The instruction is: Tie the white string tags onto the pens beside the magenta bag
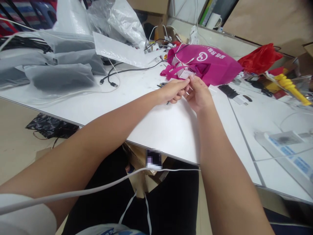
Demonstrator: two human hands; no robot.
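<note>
Meeting at the fingertips, the left hand (pixel 174 91) and the right hand (pixel 201 95) come together above the white surface (pixel 168 129), just in front of a magenta bag (pixel 223 67). On the left, the fingers are curled in and the thumb points forward; on the right, the thumb and fingers bend inward to meet it. Anything pinched between them is too small or too covered to make out, so I cannot tell whether either hand is clamped on something. A small white box (pixel 184 74) shows just beyond the fingertips, against the bag; whether it is held or only lies there, I cannot tell.

For such close fingertip work, a light pinch seems better than a hard squeeze, with one hand holding steady while the other makes the fine adjustments. Resting a wrist on the surface would cut down shake, and parting the fingers slightly would give a better view. It is also wise to mind the dark slim pieces (pixel 162 85) beside the left hand and the black cable (pixel 140 69) farther left, which a stray finger could catch.
</note>
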